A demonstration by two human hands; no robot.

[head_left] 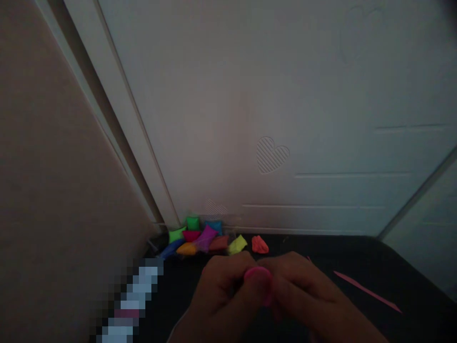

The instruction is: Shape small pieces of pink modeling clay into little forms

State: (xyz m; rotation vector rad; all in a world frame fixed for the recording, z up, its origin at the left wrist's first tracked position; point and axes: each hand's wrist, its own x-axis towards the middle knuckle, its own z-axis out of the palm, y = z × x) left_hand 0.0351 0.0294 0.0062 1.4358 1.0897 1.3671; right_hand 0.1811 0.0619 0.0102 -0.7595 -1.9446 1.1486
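Together, both hands (262, 290) pinch 1 pink piece (267, 294), fingers curled nearly closed.

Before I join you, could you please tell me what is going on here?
A person's left hand and right hand together hold a small pink piece over a black table. Beyond them lie brightly coloured packets and a crumpled orange-pink lump. A thin pink stick lies to the right, untouched.
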